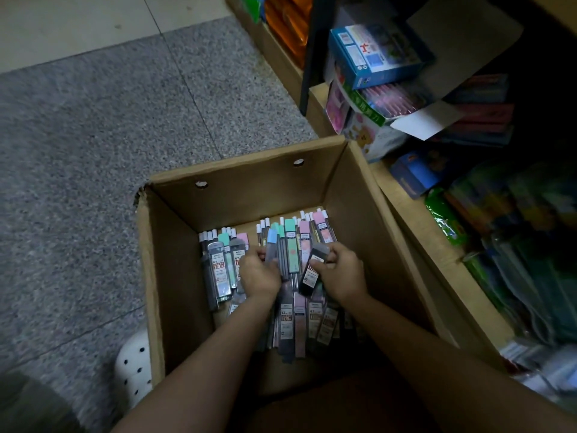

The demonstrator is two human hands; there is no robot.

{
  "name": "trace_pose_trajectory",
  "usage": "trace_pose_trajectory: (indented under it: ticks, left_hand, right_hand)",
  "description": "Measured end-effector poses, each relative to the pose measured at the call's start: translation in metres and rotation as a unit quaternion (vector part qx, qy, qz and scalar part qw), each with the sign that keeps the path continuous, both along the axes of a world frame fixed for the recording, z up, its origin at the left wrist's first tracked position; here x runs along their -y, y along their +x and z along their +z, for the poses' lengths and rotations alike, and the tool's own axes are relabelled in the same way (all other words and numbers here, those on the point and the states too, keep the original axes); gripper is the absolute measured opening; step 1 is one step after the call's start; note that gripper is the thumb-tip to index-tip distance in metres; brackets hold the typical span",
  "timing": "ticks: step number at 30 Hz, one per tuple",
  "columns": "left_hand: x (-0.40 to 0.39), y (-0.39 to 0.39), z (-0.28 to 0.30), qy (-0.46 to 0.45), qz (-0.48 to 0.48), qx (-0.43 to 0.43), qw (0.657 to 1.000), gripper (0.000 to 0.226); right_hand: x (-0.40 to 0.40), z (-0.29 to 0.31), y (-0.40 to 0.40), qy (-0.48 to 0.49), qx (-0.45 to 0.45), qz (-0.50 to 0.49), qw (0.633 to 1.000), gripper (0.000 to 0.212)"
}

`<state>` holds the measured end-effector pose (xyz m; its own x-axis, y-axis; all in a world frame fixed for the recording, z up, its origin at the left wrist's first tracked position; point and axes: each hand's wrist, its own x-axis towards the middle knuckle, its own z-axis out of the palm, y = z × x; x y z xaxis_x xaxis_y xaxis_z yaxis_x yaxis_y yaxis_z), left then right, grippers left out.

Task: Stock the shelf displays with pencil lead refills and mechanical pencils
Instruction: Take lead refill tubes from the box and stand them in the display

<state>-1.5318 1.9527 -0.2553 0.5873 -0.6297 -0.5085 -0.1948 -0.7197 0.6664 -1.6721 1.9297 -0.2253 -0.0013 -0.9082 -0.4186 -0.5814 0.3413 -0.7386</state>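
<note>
While both hands are down in the box (175, 264), my right hand (342, 275) pinches a dark lead case (313, 270) near its top end, thumb over the face, fingers curled behind. My left hand (259, 273) is curled round a blue-capped case (271, 246) at mid-length, with what looks like more cases bunched under the palm; can't tell how many.

Judgement on handling: these are thin, hard plastic cases, very light, slick on the faces, so a pinch across the flat sides slips easily. Better to grip across the narrow edges at mid-length, or gather several side by side in a fist. Rigid but probably brittle; the lead inside snaps if dropped, so no squeezing hard and no tossing. Caps at the far ends may pop, so I keep off those.

The remaining refills (290, 323) lie loose on the box floor, one heap at left, a bigger one centre-right, caps pointing away from me. No mechanical pencils that I can make out here.

The box sits on the grey floor (93, 151), just beside the low shelf (437, 254) on my right, which is crowded with packaged goods, too dim to read.
</note>
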Motion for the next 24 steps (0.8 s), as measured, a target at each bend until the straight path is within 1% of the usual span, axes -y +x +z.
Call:
trace_pose_trajectory:
  ticks: [2,4,5,8,10,12,13,15,17,19,20,23,24]
  left_hand:
    - [0.0,0.003,0.011,-0.027,-0.001,-0.051,0.998,0.017]
    - [0.002,0.006,0.029,-0.059,0.002,-0.127,0.99,0.02]
    - [0.004,0.008,0.04,-0.073,-0.008,-0.146,0.987,0.02]
    - [0.011,0.008,0.08,-0.105,-0.061,-0.206,0.971,0.021]
    - [0.017,0.006,0.111,-0.124,-0.123,-0.207,0.963,0.021]
    - [0.023,0.002,0.146,-0.139,-0.208,-0.188,0.95,0.014]
    - [0.028,0.0,0.162,-0.139,-0.243,-0.192,0.941,0.018]
    - [0.039,-0.005,0.197,-0.146,-0.286,-0.205,0.925,0.03]
    - [0.05,-0.011,0.235,-0.16,-0.333,-0.177,0.912,0.032]
    - [0.056,-0.017,0.269,-0.187,-0.378,-0.142,0.896,0.024]
    - [0.058,-0.02,0.282,-0.209,-0.391,-0.138,0.886,0.019]
    - [0.052,-0.029,0.307,-0.259,-0.408,-0.171,0.859,0.005]
    - [0.049,-0.033,0.312,-0.268,-0.413,-0.185,0.85,0.007]
  right_hand:
    - [-0.001,0.007,-0.001,-0.012,0.011,-0.01,1.0,0.02]
    - [-0.001,0.02,-0.001,-0.016,0.038,-0.022,0.999,0.033]
    - [0.0,0.03,-0.001,-0.02,0.048,-0.019,0.998,0.037]
    - [0.005,0.072,-0.003,-0.061,0.068,0.02,0.996,0.039]
    - [0.009,0.108,-0.009,-0.111,0.067,0.057,0.99,0.04]
    - [0.011,0.154,-0.021,-0.167,0.044,0.076,0.982,0.038]
    - [0.013,0.175,-0.026,-0.191,0.03,0.082,0.978,0.035]
    - [0.01,0.217,-0.039,-0.23,0.003,0.081,0.97,0.028]
    - [0.003,0.257,-0.055,-0.252,-0.017,0.07,0.965,0.024]
    - [-0.006,0.289,-0.073,-0.279,-0.038,0.061,0.957,0.023]
    - [-0.009,0.303,-0.081,-0.295,-0.049,0.056,0.953,0.022]
    - [-0.016,0.336,-0.105,-0.329,-0.101,0.041,0.938,0.021]
    - [-0.018,0.344,-0.111,-0.334,-0.113,0.033,0.935,0.02]
